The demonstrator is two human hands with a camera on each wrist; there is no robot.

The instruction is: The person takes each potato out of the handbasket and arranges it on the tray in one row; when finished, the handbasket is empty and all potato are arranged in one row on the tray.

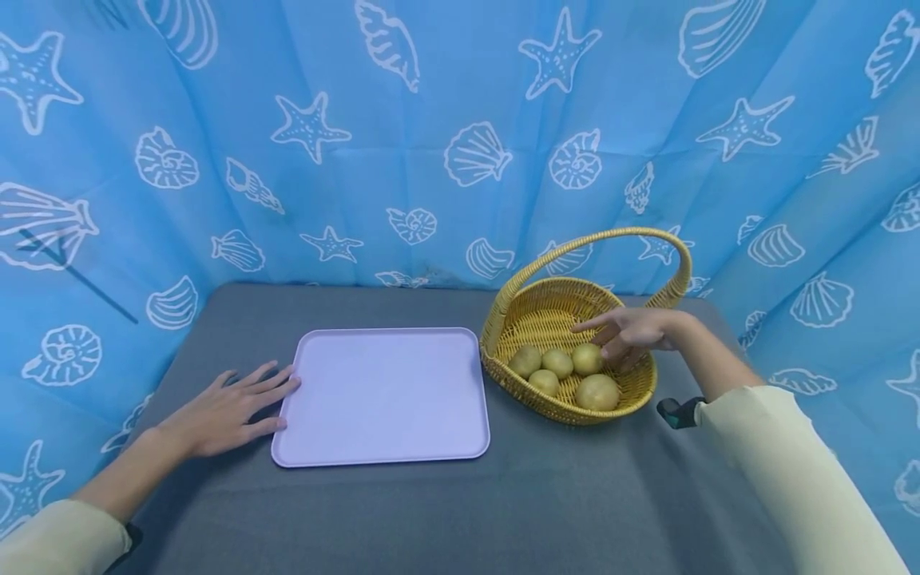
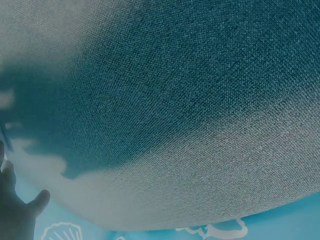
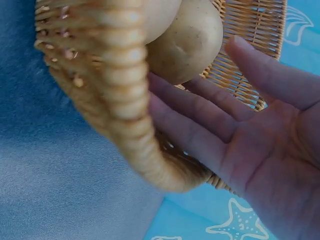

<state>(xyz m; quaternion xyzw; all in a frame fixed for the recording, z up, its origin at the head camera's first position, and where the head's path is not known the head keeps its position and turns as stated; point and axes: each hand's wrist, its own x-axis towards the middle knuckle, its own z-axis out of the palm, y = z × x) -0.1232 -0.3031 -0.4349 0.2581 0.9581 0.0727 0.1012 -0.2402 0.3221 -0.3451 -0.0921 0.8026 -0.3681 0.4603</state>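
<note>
Several potatoes (image 1: 597,393) lie in the bottom of a yellow wicker basket (image 1: 496,327) with a tall arched handle. My right hand (image 1: 632,331) reaches over the basket's right side, fingers apart and down inside it. In the right wrist view, the right hand (image 3: 270,150) has its fingers loosely extended beside a potato (image 3: 192,42), not curled round it; whether they touch cannot be told. My left hand (image 1: 230,411) lies with spread fingers at the left edge of a pale lilac tray (image 1: 388,395). Only part of the left hand (image 2: 17,210) shows in the left wrist view.
A grey cloth (image 1: 460,511) covers the table under the tray and basket. Behind and at the sides hangs a blue curtain (image 1: 431,96) with white shells and starfish. The basket handle (image 1: 611,233) arches up near the right hand, and the basket stands close to the tray's right edge.
</note>
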